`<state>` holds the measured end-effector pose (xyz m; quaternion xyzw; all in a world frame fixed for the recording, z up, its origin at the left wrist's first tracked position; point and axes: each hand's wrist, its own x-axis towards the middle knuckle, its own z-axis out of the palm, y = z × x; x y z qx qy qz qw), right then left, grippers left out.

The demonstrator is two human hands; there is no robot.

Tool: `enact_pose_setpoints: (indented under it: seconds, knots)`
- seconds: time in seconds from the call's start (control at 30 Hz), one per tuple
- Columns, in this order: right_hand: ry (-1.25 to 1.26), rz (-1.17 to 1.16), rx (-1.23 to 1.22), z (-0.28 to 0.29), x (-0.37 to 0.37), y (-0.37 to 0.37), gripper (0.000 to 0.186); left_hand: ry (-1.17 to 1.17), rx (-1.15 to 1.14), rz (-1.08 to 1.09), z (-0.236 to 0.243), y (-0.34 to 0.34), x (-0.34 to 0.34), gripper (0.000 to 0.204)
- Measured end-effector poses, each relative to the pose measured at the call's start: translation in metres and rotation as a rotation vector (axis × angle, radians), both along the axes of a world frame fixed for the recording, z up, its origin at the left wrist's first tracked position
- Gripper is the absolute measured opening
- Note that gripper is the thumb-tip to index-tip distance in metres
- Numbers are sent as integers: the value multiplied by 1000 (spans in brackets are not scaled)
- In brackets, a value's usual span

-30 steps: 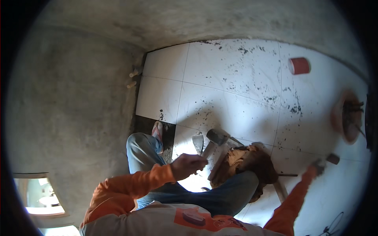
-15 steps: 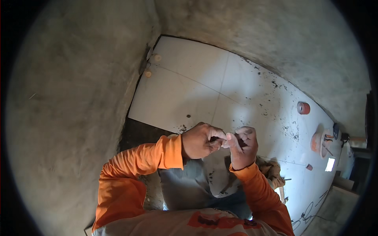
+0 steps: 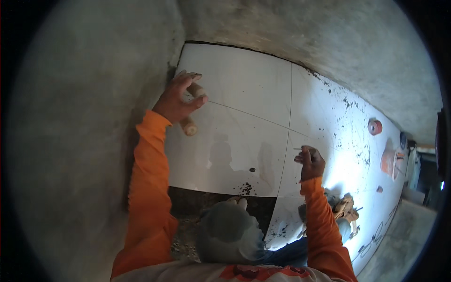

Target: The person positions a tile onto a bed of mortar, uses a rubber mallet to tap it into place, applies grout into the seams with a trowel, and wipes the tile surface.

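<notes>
At the far left, my left hand (image 3: 181, 96) stretches over the tile edge, its thumb and fingers apart around one pale brown knob-like cylinder (image 3: 197, 90); whether they touch it is unclear. Just nearer stands a second such cylinder (image 3: 189, 128), beside my wrist. Both sit along the left edge of the large white floor tiles (image 3: 239, 108). My right hand (image 3: 312, 163) is closed over the tiles at centre right. A short thin sliver (image 3: 298, 149) sticks out from its fingertips; its exact kind is too small to tell.
Bare concrete walls rise at left (image 3: 84, 131) and at the back. A red-brown roll (image 3: 375, 127) and a pinkish bucket (image 3: 389, 162) stand at right. Dark crumbs (image 3: 246, 189) lie on the tile by my knee, beside a dark untiled strip (image 3: 188, 202). Brown cloth-like items (image 3: 345, 207) lie right.
My hands, which were pinched together in front of me, have parted. The left has reached forward and left to the cylinders and opened; the right has moved right. My view has shifted forward.
</notes>
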<state>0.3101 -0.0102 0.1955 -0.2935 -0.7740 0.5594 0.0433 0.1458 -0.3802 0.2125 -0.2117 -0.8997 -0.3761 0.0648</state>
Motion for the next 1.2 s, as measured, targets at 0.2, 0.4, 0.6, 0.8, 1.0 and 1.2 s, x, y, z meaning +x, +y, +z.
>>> enact_pose_setpoints:
  seconds: [0.2,0.4,0.6,0.8,1.0,1.2]
  knots:
    - [59,241,236,-72,-49,7,21,11,-196,-191,-71,22,-51,42]
    - [-95,191,84,-99,-42,-25,23,-145,-198,-151,-90,38,-67,28]
    - [-142,178,140,-97,0,-5,26,-14,-70,-174,-102,31,-87,29]
    - [-151,68,173,-67,20,21,26,86,-447,-111,-126,76,-92,24]
    - [-142,6,172,-70,31,41,25,-352,349,138,-112,46,-114,26]
    - [49,344,506,-89,-80,28,21,57,-263,-74,-122,81,-95,23]
